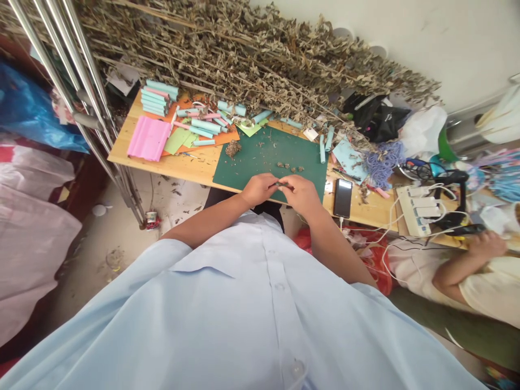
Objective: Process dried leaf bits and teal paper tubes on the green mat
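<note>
My left hand (261,188) and my right hand (298,192) meet over the front edge of a green cutting mat (260,162). Their fingers are closed in a pinch, tip to tip, around something small and dark that is too small to make out. Just beyond the fingers lies a short row of small dried plant clumps (290,166). A larger ball of crumpled dried leaves (233,149) rests on the mat's left part. Loose plant crumbs are scattered over the mat.
Long bundles of dried leafy stalks (244,54) lie along the back. Blue and pink paper rolls (205,127) and a pink stack (149,138) are at left. To the right are a phone (343,197), a power strip (414,211) and another person's arm (459,271). Metal poles (87,103) stand left.
</note>
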`<state>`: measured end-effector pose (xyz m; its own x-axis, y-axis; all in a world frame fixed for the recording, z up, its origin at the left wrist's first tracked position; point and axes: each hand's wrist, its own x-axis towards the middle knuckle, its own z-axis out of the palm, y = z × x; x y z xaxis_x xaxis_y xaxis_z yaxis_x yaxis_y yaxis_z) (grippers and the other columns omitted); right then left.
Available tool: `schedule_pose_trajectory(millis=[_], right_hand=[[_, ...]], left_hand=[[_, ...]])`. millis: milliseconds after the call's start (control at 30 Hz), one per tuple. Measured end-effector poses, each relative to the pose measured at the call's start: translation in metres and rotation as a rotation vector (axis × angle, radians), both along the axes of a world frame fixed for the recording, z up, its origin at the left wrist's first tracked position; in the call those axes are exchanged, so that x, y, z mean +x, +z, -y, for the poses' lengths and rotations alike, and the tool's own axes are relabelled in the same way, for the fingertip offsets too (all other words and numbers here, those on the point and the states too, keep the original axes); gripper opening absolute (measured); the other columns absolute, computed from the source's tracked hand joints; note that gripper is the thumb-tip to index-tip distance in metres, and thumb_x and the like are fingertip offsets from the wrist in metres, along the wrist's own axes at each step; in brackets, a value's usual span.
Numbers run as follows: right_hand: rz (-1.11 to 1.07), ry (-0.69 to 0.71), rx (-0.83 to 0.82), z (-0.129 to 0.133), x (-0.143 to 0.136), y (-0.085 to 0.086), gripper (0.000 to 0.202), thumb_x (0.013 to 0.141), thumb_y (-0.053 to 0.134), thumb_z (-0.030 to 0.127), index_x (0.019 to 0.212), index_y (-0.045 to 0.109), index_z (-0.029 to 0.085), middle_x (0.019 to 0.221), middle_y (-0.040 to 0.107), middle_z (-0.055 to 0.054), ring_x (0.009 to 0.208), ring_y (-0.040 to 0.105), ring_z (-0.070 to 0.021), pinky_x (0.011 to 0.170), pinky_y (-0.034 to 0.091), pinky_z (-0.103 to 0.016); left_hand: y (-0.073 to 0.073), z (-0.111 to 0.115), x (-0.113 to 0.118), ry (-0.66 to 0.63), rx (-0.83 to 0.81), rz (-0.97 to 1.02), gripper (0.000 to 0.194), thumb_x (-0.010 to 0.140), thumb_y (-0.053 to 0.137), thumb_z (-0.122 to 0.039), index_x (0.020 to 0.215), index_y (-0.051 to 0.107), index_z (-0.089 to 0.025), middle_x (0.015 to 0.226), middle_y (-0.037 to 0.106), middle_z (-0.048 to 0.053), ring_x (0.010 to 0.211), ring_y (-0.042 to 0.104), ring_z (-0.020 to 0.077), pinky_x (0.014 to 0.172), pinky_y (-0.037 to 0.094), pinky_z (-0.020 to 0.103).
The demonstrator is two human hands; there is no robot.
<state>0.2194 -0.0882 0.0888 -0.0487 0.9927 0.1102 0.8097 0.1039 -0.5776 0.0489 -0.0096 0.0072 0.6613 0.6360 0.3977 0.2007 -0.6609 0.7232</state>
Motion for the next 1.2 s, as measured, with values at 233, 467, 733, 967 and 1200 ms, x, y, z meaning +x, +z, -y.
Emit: schedule_pose_trajectory(millis=[233,467,733,967,1200], right_hand=[[-0.135,-0.184,0.006,0.007,-0.001,-0.018,0.015,0.090,0.068,0.035,0.099,0.076,0.025,0.095,0.079,-0.004,0.084,0.072,-0.0224,0.085,0.059,-0.040],[-0.164,-0.232,0.057,0.004,-0.006,-0.015,0.016,0.091,0.066,0.034,0.101,0.075,0.025,0.096,0.078,-0.004,0.086,0.073,-0.0221,0.087,0.061,-0.040],[-0.173,-0.185,0.104,0.003,-0.008,-0.016,0.031,0.092,0.064,0.031,0.122,0.071,0.025,0.105,0.077,-0.005,0.088,0.074,-0.0205,0.090,0.062,-0.040],[0.082,-0.024,0.159,0.012,-0.009,-0.007,0.037,0.103,0.048,0.028,0.131,0.072,0.024,0.122,0.078,-0.011,0.111,0.074,-0.0261,0.102,0.059,-0.043],[0.358,0.021,0.148,0.015,-0.017,-0.001,0.040,0.103,0.043,0.019,0.132,0.070,0.019,0.121,0.079,-0.012,0.108,0.073,-0.0276,0.098,0.058,-0.041]], left_hand=[[-0.003,-0.001,0.001,0.007,-0.031,0.006,0.026,0.103,0.055,-0.029,0.104,0.079,-0.018,0.095,0.075,0.009,0.092,0.069,0.0194,0.084,0.053,0.030],[-0.003,-0.001,0.001,0.000,-0.026,0.016,0.029,0.105,0.056,-0.035,0.103,0.079,-0.018,0.095,0.076,0.009,0.091,0.069,0.0199,0.084,0.053,0.031],[-0.002,-0.001,0.001,0.004,-0.024,0.012,0.029,0.105,0.057,-0.036,0.106,0.079,-0.018,0.096,0.075,0.009,0.092,0.068,0.0201,0.084,0.052,0.031],[-0.003,0.000,0.000,0.005,-0.015,0.036,0.023,0.104,0.057,-0.029,0.104,0.077,-0.018,0.095,0.074,0.008,0.091,0.067,0.0190,0.084,0.051,0.029],[-0.009,-0.001,0.002,-0.001,-0.011,0.056,0.023,0.103,0.058,-0.027,0.090,0.074,-0.016,0.085,0.070,0.006,0.084,0.064,0.0176,0.078,0.049,0.027]])
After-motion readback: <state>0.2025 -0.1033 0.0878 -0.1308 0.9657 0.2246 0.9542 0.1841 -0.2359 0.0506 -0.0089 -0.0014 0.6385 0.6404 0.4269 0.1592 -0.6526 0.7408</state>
